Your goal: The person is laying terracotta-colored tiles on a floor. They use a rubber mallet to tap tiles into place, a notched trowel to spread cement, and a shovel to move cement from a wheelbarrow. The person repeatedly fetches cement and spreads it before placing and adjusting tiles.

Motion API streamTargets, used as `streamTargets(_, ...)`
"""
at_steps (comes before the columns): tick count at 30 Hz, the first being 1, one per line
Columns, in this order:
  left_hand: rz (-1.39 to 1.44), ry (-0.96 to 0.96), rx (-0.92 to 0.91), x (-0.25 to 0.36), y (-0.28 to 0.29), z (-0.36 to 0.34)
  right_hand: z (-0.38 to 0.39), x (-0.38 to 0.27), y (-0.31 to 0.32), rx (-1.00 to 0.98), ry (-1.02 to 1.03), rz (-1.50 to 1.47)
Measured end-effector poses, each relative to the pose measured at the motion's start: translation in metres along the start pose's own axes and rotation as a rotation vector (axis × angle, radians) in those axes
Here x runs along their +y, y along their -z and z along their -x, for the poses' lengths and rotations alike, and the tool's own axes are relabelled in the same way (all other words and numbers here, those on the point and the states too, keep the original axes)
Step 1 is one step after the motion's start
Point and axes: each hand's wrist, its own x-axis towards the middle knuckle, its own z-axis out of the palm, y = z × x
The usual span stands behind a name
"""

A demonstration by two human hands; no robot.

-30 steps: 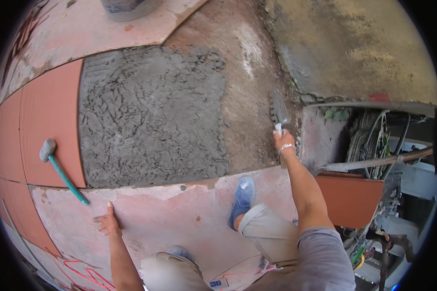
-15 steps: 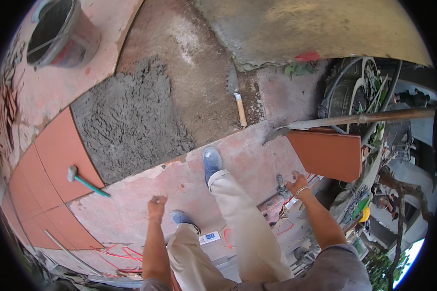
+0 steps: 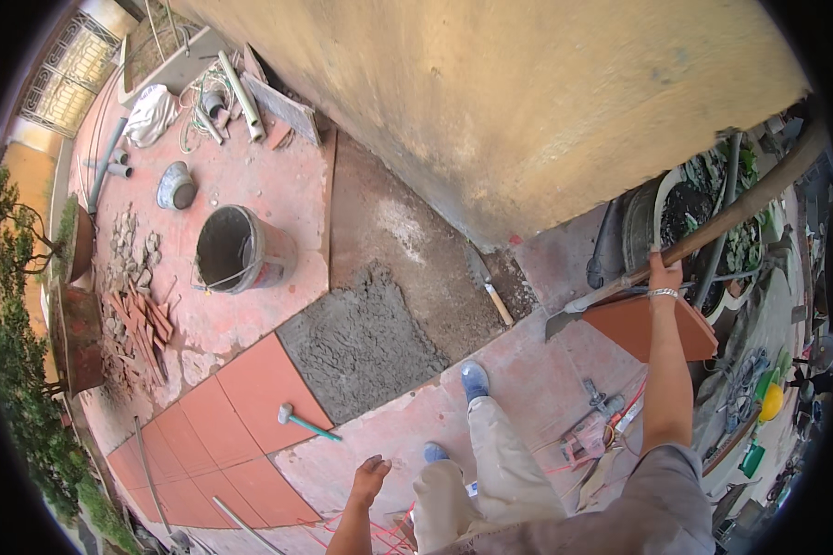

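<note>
A shovel (image 3: 717, 228) is clasped around its handle by the right hand (image 3: 665, 276), apparently for lifting; support seems called for from the left hand (image 3: 370, 479), half-curled and empty.

No words or numbers can be read; any marks on the small, white-and-blue rectangular item (image 3: 472, 488) are too tiny to tell.

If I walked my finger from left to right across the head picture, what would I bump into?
White sack → mallet → left hand → trowel → right hand, gripping a long wooden handle → round yellow thing.
</note>
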Motion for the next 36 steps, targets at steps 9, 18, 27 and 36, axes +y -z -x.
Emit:
streamTargets(9, -0.480, -0.223, -0.104, -0.042, 0.074, 0.017, 0.173, -0.043, 0.095, 0.005, -0.133, 0.042)
streamTargets(18, -0.337, -0.547, -0.191, 0.153, 0.062, 0.225, 0.358, -0.213, 0.233, -0.585, -0.068, 0.186)
streamTargets(27, -0.109, -1.187, -1.166, 0.236, -0.124, 0.473, 0.468, -0.223, 0.375, -0.619, -0.067, 0.402)
streamTargets(36, -0.067, -1.032, -1.793, 0.161, -0.374, 0.568, 0.495, -0.090, 0.532, -0.664, -0.290, 0.433)
